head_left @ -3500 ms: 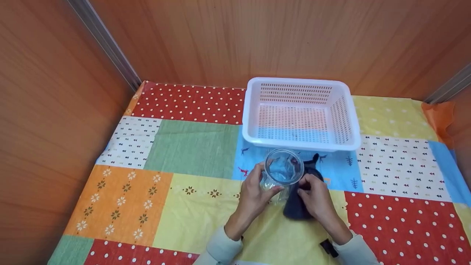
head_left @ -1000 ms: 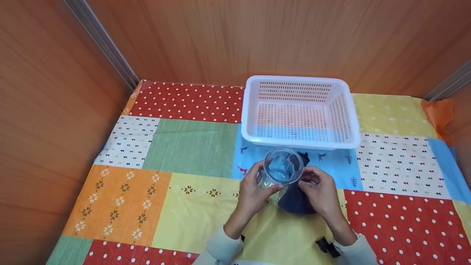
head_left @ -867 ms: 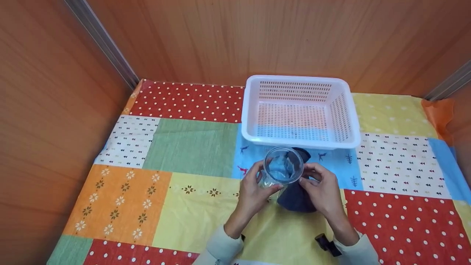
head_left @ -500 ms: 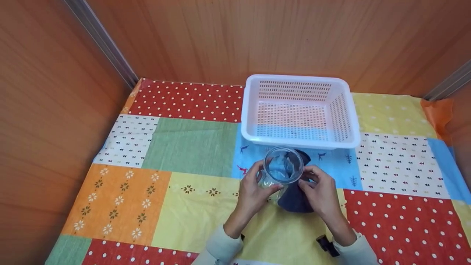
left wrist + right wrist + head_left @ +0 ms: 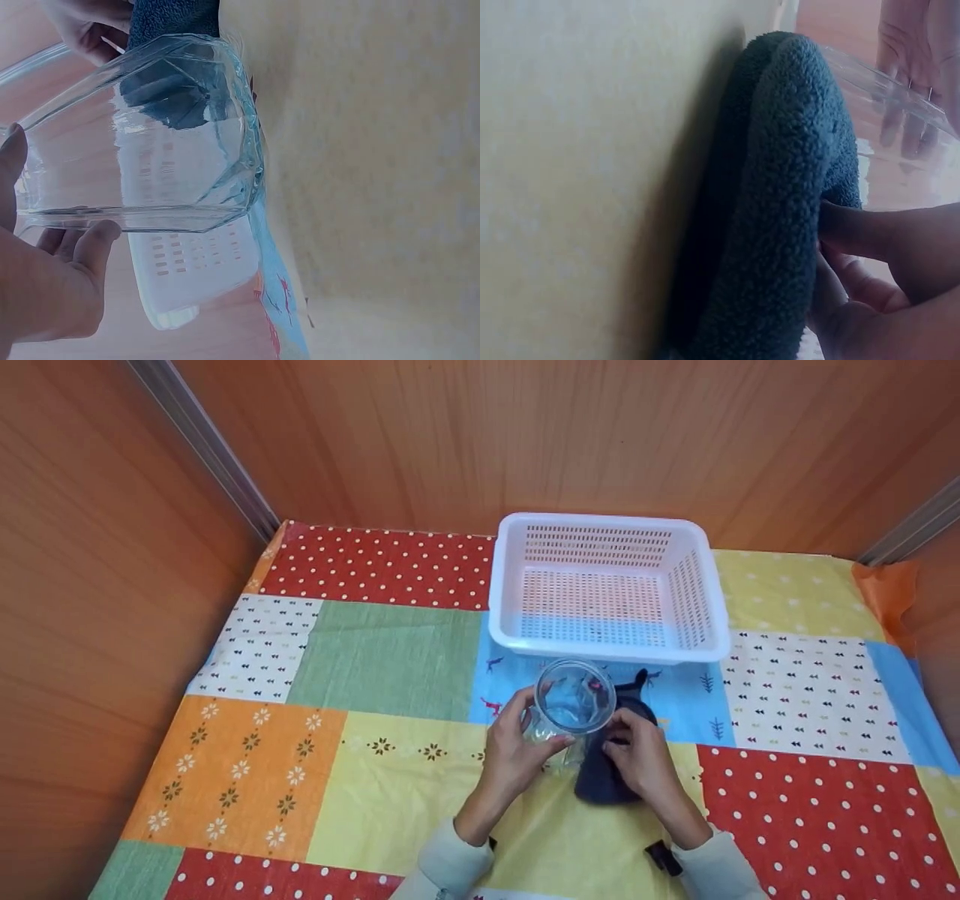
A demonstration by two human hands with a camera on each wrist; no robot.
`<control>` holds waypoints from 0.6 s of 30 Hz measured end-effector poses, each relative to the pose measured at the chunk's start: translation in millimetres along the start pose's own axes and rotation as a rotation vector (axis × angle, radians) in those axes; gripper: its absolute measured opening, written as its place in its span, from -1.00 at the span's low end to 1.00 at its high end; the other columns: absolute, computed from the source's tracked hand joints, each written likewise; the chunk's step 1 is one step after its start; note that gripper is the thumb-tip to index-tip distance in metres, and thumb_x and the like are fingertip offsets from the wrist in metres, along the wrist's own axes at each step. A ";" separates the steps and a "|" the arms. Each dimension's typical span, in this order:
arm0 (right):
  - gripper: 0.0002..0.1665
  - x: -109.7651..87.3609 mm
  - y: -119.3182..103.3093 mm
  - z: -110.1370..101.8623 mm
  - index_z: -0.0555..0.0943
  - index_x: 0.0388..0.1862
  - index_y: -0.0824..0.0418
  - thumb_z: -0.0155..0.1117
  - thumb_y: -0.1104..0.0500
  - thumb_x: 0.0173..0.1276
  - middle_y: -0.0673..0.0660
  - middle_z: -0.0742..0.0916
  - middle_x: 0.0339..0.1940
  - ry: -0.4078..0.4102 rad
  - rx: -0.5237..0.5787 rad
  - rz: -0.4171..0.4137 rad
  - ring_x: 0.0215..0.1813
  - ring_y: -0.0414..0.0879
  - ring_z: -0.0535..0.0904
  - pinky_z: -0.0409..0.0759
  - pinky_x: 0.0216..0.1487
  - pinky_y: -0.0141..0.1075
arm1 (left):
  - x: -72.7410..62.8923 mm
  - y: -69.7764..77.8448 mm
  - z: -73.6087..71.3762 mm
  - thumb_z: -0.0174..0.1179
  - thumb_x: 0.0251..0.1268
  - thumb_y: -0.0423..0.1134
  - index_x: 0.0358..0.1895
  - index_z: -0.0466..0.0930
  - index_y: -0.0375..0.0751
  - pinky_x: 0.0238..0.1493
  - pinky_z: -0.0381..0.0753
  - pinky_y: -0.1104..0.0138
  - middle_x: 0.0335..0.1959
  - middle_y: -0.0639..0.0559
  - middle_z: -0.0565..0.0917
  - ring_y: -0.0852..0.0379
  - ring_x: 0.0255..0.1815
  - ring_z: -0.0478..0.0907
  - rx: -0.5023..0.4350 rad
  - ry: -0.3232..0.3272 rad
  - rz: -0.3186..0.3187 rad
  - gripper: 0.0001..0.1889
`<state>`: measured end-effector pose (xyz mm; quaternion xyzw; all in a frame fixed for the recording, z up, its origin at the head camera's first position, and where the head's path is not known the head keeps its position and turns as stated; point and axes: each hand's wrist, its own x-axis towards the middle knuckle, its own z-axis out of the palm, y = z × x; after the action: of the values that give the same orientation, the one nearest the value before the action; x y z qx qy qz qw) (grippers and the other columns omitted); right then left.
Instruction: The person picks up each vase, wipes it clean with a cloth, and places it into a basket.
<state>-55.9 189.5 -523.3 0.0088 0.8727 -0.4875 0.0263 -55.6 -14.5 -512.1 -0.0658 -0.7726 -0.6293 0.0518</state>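
A clear glass jar [image 5: 574, 699] is tilted mouth-up toward the head camera. My left hand [image 5: 514, 750] grips it from the left, thumb and fingers on opposite sides near the rim. Against its right side, my right hand [image 5: 642, 756] pinches a dark navy cloth [image 5: 602, 778]. The left wrist view shows the cloth [image 5: 178, 21] at the wall of the faceted jar [image 5: 154, 161], partly seen through the glass. In the right wrist view the fuzzy, folded cloth [image 5: 780, 217] is between the thumb and fingers. Whether its lower edge touches the table cannot be made out.
Just beyond the hands stands a white perforated plastic basket [image 5: 607, 649] with nothing in it. A patchwork tablecloth [image 5: 390, 660] covers the table. Wooden panels [image 5: 420, 442] rise at the back and on both sides.
My right hand has come slightly nearer to me along the jar's side. The cloth's far end has swung out to the right. The left hand and jar stay nearly still.
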 end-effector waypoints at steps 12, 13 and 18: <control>-0.77 -6.2 -27.0 -5.8 0.68 -0.17 0.41 0.35 0.62 0.25 0.30 0.80 -0.13 0.097 0.076 -0.013 -0.03 0.16 0.80 0.77 0.03 -0.22 | 0.6 -0.2 -1.2 0.68 -0.05 -0.40 0.33 0.55 -0.21 0.34 0.61 -0.02 0.25 -0.15 0.67 -0.10 0.32 0.59 0.046 -0.005 0.033 -0.22; -0.77 -7.0 -33.4 -8.3 0.68 -0.15 0.43 0.35 0.61 0.26 0.31 0.79 -0.12 0.105 0.102 -0.016 -0.01 0.16 0.80 0.76 0.04 -0.24 | 0.6 0.1 -1.3 0.68 -0.05 -0.40 0.33 0.55 -0.21 0.34 0.61 -0.02 0.25 -0.14 0.67 -0.10 0.32 0.60 0.050 -0.005 0.038 -0.22; -0.76 -8.9 -59.1 -20.8 0.69 -0.06 0.45 0.37 0.57 0.32 0.30 0.76 -0.06 0.123 0.190 -0.035 0.08 0.18 0.78 0.73 0.11 -0.23 | 0.5 -1.3 -1.2 0.67 -0.03 -0.37 0.34 0.55 -0.24 0.31 0.63 -0.02 0.24 -0.16 0.68 -0.10 0.30 0.61 0.045 -0.002 0.067 -0.23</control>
<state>-50.3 176.2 -461.7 0.0261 0.8226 -0.5669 -0.0369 -56.3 -15.9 -513.0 -0.0911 -0.7841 -0.6095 0.0736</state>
